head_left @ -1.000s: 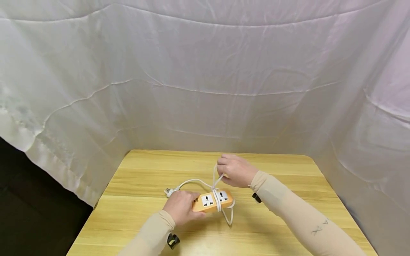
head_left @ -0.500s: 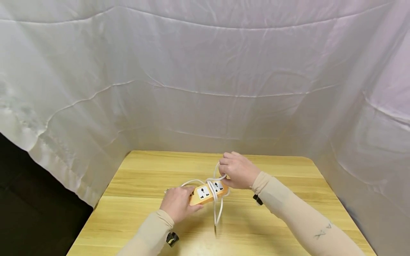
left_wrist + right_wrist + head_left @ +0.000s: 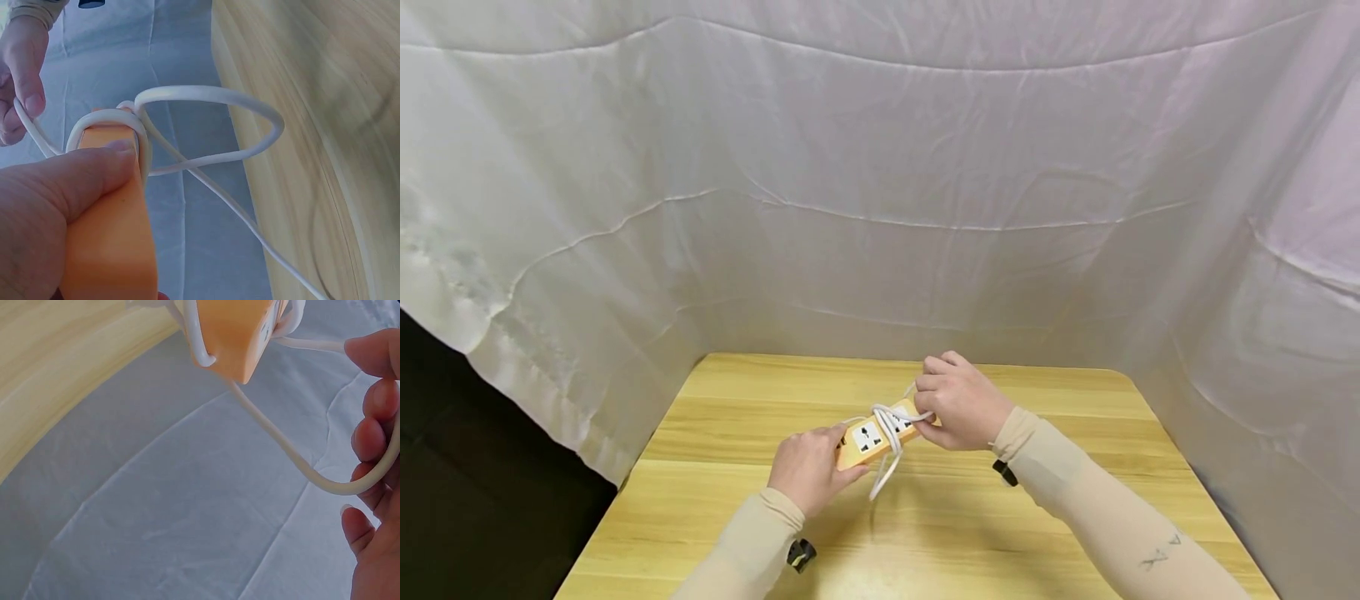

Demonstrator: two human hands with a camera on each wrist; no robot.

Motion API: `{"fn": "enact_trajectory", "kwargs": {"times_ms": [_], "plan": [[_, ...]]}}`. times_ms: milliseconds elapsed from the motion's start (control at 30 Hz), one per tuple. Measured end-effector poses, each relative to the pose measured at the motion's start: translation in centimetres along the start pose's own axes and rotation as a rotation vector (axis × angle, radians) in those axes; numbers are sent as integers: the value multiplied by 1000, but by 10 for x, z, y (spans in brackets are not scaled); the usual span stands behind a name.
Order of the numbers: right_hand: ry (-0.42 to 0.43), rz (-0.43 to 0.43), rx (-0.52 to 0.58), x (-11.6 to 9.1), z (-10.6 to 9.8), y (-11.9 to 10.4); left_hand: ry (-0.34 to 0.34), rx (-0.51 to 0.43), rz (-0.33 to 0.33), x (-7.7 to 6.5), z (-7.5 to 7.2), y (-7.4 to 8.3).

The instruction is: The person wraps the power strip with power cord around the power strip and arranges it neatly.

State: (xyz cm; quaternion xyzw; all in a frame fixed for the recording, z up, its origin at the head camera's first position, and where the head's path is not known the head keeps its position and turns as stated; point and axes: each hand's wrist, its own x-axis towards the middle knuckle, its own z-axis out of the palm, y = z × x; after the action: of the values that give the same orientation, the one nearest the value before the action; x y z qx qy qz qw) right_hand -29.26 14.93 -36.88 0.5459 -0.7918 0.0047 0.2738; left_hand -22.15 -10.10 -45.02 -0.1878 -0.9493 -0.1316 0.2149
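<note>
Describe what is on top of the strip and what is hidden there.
White cord crosses the strip between two white sockets, partly covering the farther one. The left hand hides part of one end; what is beneath cannot be seen.

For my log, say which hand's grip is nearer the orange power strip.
Left. The left grip holds the orange power strip; the right grip, apart from it, holds its white cord.
</note>
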Motion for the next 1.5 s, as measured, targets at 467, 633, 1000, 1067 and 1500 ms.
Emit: {"fn": "enact_trajectory", "kwargs": {"times_ms": [467,633,1000,1067,1500], "plan": [[-13,2,56,-6,-7,-11,30,26,-28,2,-2,-4],[23,-29,46,-5,-6,-22,46,49,-11,3,-1,-3],[68,-55,68,-1,-12,-39,55,121,43,6,1,6],[67,-63,70,-1,-13,-41,52,111,35,6,0,6],[86,9,187,-20,-8,-51,67,-50,-47,10,-14,-4]]}}
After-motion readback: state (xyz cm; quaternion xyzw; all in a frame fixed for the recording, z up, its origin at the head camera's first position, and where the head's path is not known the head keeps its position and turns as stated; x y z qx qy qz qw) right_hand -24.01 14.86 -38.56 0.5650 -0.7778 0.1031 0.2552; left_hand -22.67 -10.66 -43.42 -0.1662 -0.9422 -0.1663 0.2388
